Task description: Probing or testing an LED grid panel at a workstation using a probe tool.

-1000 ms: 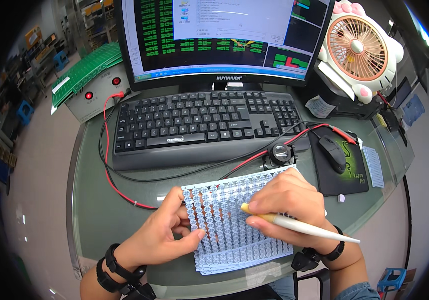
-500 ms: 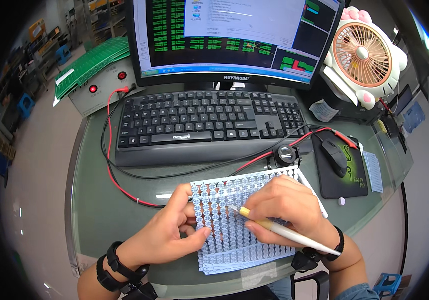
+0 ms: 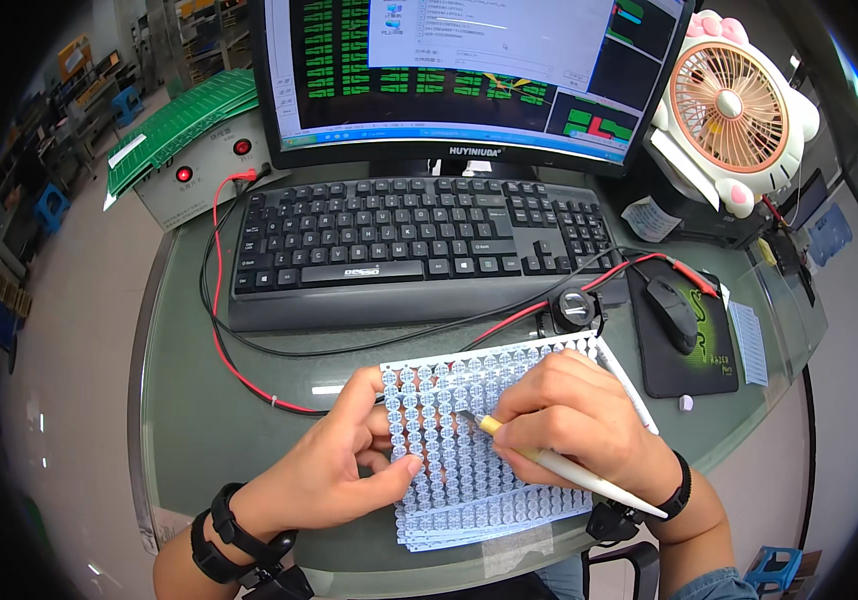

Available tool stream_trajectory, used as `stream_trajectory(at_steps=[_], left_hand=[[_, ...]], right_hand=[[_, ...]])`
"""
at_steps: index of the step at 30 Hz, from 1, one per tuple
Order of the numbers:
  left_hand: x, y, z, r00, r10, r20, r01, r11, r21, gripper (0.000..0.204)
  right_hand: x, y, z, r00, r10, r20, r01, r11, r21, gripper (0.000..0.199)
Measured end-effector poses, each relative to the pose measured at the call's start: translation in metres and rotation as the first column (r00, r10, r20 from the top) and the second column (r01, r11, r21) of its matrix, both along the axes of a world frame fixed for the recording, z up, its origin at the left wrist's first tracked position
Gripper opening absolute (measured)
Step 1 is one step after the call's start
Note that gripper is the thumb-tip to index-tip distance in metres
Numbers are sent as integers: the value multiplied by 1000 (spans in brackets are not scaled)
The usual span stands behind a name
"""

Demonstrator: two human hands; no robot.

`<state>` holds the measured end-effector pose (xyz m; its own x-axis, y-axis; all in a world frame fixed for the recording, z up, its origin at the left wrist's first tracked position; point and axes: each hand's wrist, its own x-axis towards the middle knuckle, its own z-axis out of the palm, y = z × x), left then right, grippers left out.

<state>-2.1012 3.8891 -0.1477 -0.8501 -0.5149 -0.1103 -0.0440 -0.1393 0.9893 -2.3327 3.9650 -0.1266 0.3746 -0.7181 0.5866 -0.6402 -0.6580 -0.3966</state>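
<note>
A white circuit board panel [image 3: 444, 405], covered in rows of small round boards, lies tilted over a stack of similar panels [image 3: 509, 528] at the table's near side. My left hand [image 3: 324, 465] grips its left edge, thumb on top and fingers curled beneath. Closed like a pen grip, my right hand [image 3: 579, 420] holds a craft knife [image 3: 604, 485] with a white handle and yellow collar. The small blade points left and meets the panel's face near the middle rows, right of my left thumb. My right hand covers the panel's upper right part.
Beyond the panel lie a black keyboard [image 3: 379, 230] and a monitor [image 3: 449, 152]. A mouse [image 3: 671, 315] rests on a black pad at right, below a fan [image 3: 729, 105]. Red and black test leads [image 3: 234, 365] curve around the keyboard from a box [image 3: 204, 180] under green boards [image 3: 184, 125].
The knife's handle end has swung slightly down and left with my right hand, while the blade stays at nearly the same spot. My left hand keeps its hold.
</note>
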Motion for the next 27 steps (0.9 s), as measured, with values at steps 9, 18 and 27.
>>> stream_trajectory(at_steps=[9, 18, 27], left_hand=[[-1, 1, 0, 1000, 3, -12, -2, 999, 34, 52], [0, 0, 1, 1000, -8, -5, 8, 999, 42, 51], [1, 0, 0, 1000, -9, 13, 9, 1000, -2, 50]], right_hand=[[-1, 0, -2, 1000, 2, -29, -3, 1000, -11, 25], [-1, 0, -1, 1000, 14, 17, -14, 1000, -8, 28], [0, 1, -1, 986, 8, 169, 0, 999, -47, 29]])
